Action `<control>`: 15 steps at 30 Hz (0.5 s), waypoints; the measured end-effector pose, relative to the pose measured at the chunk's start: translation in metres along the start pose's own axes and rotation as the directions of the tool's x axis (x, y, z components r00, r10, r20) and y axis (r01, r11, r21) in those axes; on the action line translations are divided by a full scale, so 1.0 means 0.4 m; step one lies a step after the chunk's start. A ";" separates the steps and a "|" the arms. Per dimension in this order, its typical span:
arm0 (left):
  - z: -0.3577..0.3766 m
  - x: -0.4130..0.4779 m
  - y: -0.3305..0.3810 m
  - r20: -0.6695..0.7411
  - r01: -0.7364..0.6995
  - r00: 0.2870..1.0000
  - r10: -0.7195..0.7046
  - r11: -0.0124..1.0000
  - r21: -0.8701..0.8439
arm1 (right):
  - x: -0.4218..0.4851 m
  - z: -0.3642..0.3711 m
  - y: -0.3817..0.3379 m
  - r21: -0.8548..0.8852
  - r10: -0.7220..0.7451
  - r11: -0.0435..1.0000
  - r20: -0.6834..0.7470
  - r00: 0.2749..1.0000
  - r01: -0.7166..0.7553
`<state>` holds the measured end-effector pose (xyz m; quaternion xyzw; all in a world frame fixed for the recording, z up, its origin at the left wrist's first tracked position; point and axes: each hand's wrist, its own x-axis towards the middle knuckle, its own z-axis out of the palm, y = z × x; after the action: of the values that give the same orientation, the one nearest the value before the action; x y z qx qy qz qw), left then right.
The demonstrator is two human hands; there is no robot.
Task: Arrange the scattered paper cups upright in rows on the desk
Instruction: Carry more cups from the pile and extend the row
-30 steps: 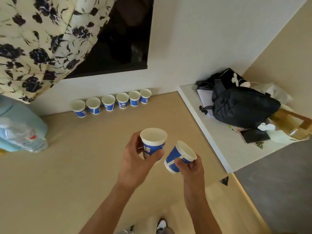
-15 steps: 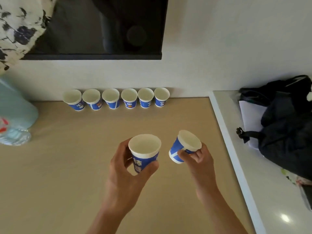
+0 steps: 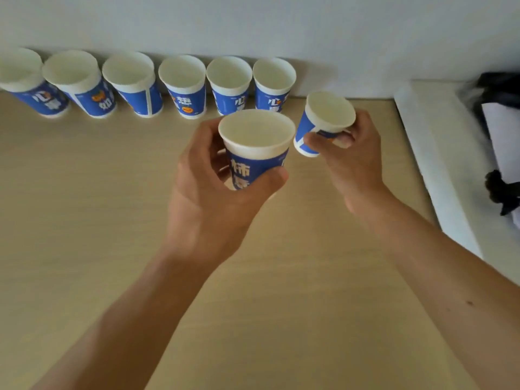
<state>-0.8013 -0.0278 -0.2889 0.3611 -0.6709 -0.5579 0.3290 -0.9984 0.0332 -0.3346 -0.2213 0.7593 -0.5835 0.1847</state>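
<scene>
Several blue-and-white paper cups [image 3: 183, 88] stand upright in a row along the wall at the back of the wooden desk [image 3: 84, 220]. My left hand [image 3: 213, 201] grips another cup [image 3: 253, 144] upright above the desk's middle, fingers and thumb wrapped round its blue side. My right hand [image 3: 351, 164] pinches a second cup [image 3: 323, 119] near its rim, tilted with its mouth toward me. That tilted cup hovers just right of the row's right end [image 3: 273, 83].
A white counter [image 3: 439, 164] adjoins the desk on the right, carrying a black bag [image 3: 503, 190] and white paper [image 3: 503, 136]. A pale wall [image 3: 281, 29] rises directly behind the row of cups.
Both hands have carried their cups forward toward the row at the wall. The view has closed in, and the window, curtain and bottle have dropped out of sight.
</scene>
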 end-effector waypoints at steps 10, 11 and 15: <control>0.058 0.056 -0.045 0.028 -0.039 0.999 0.039 0.999 -0.017 | 0.152 0.061 0.049 -0.079 -0.098 0.993 -0.084 0.992 0.091; 0.060 0.060 -0.046 0.031 -0.042 0.999 0.042 0.999 -0.018 | 0.166 0.061 0.053 -0.087 -0.100 0.992 -0.084 0.991 0.093; 0.065 0.070 -0.053 0.030 -0.044 0.999 0.044 0.999 -0.020 | 0.207 0.064 0.064 -0.100 -0.108 0.990 -0.056 0.993 0.102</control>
<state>-0.8353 -0.0409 -0.3130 0.3344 -0.6783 -0.5624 0.3343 -1.0565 -0.0275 -0.3676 -0.2516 0.7793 -0.5613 0.1194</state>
